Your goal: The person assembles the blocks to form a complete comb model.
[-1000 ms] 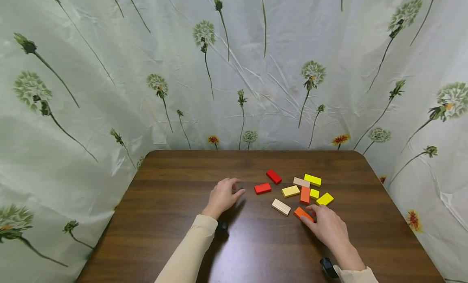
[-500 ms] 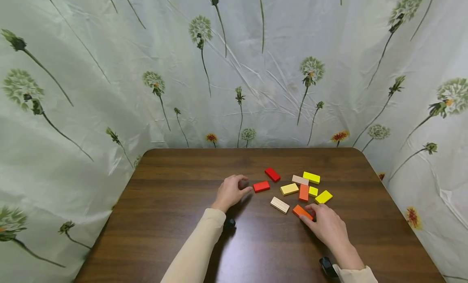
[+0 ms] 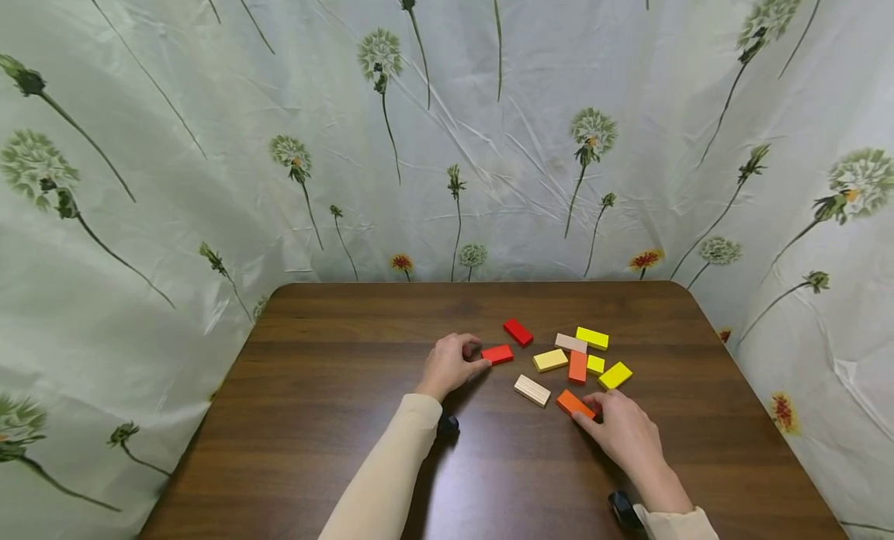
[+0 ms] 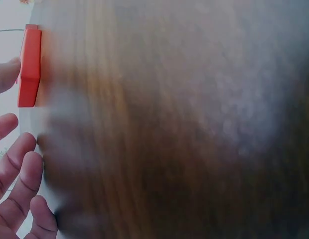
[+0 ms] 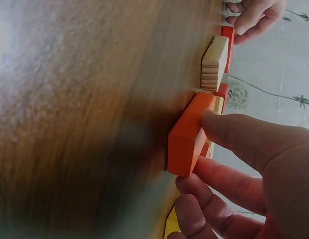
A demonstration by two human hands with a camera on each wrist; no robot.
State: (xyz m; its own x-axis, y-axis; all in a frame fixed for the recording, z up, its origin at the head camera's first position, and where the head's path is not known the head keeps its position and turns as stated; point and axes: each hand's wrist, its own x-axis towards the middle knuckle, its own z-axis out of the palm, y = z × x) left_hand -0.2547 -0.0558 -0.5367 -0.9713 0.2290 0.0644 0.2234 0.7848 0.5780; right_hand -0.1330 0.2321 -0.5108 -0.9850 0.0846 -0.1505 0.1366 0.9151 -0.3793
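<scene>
My left hand (image 3: 448, 365) is at the left end of a red wooden block (image 3: 497, 355) lying flat on the table. In the left wrist view its thumb (image 4: 7, 74) overlaps the red block (image 4: 31, 67), while the other fingers are spread apart below it. My right hand (image 3: 628, 431) holds an orange wooden block (image 3: 574, 405) at its right end. The right wrist view shows the thumb (image 5: 229, 132) on the orange block's (image 5: 187, 144) upper face and the index finger against its side. A striped natural-wood block (image 3: 532, 390) lies between the hands.
Behind, a second red block (image 3: 518, 332) lies apart. A pale yellow block (image 3: 550, 360), a reddish-orange block (image 3: 577, 367), a pinkish block (image 3: 570, 343) and several bright yellow blocks (image 3: 615, 375) form a loose cluster. The brown table (image 3: 335, 447) meets a floral curtain (image 3: 419, 136).
My left hand has moved right, up to the left end of the red block. My right hand has stayed at the orange block. The head view has shifted slightly.
</scene>
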